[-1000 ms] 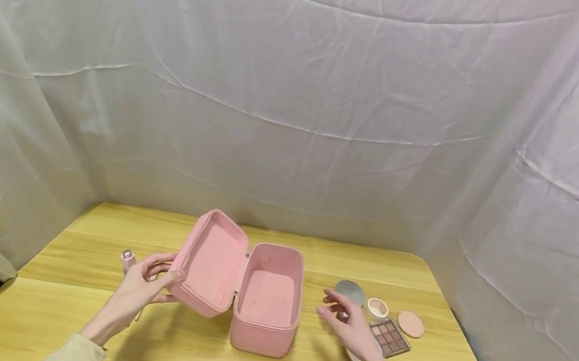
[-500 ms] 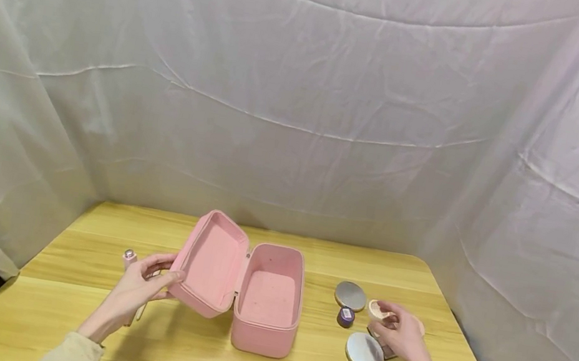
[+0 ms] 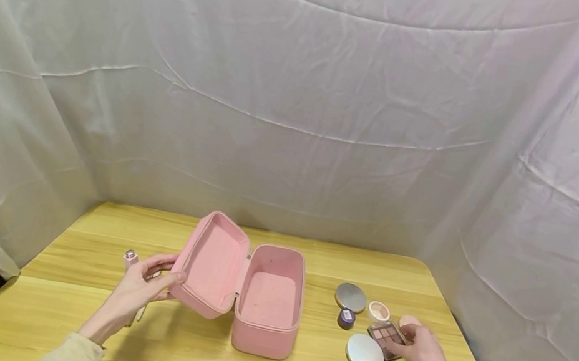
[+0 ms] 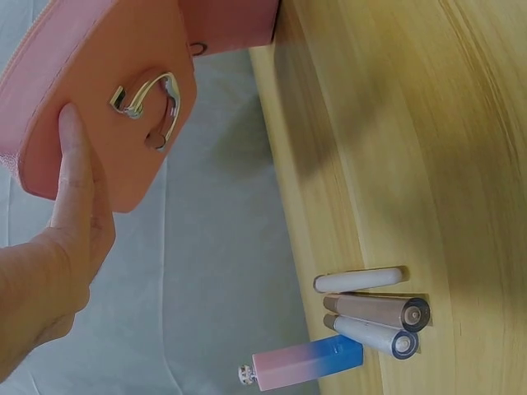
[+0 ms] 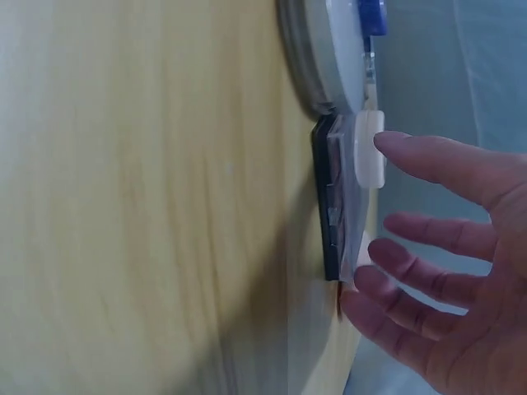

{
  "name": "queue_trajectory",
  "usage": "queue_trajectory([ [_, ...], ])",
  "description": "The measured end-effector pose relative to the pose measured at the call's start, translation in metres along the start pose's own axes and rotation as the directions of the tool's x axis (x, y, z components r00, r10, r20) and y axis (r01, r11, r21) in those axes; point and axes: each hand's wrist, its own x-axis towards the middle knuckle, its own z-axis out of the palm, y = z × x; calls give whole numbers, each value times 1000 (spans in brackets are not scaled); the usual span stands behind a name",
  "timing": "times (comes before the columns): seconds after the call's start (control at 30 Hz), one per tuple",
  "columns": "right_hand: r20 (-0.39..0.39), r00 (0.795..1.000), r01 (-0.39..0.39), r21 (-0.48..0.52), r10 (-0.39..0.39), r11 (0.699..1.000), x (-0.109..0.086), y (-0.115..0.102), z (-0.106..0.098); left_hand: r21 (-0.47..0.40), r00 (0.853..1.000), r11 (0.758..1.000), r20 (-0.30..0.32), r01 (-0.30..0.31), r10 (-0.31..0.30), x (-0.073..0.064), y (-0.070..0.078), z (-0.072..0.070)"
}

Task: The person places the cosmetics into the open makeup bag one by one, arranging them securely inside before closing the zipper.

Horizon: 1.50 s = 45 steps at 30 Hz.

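A pink cosmetic case (image 3: 262, 342) stands unzipped on the table, its lid (image 3: 214, 263) swung out to the left. My left hand (image 3: 142, 286) grips the lid's left edge, thumb over the rim and fingers behind it. The left wrist view shows those fingers against the lid's outer side (image 4: 123, 148), near a metal handle ring. Over an eyeshadow palette (image 3: 383, 334) hovers my right hand (image 3: 427, 352), its loosely bent fingers reaching to the palette's right side. Seen from the right wrist, the fingertips lie spread just off the palette (image 5: 333, 206) and pinch nothing.
Around the palette lie a round silver compact (image 3: 364, 354), another round compact (image 3: 350, 297), a small purple jar (image 3: 346, 319), a round pan (image 3: 379, 311) and a partly covered puff (image 3: 408, 320). Left of the case lie several tubes (image 4: 375, 313) and a pink-blue lipstick tube (image 4: 305, 362).
My right hand has moved right, past the compacts and round pan, to the palette. The purple jar and silver compact have come into full sight. My left hand keeps holding the lid.
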Motion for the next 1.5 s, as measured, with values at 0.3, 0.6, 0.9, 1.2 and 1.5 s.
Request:
queue_trajectory([
  [0.3,-21,997,-72,-80,71,994,1,4,9,-4,1000,1000,-6,-2,2,0,-1,0],
  [0.6,-22,994,-110,-68,109,992,-1,4,14,-11,1000,1000,-14,11,-11,1,-2,1],
  [0.9,-61,994,-92,-92,86,992,0,3,19,-16,1000,1000,-8,14,-14,2,-2,1],
  [1.2,-118,993,-30,-127,15,991,2,4,26,2,1000,1000,-2,14,-14,0,-1,1],
  [1.5,-143,989,5,-141,-26,990,6,4,27,-12,1000,1000,-16,18,-18,1,0,2],
])
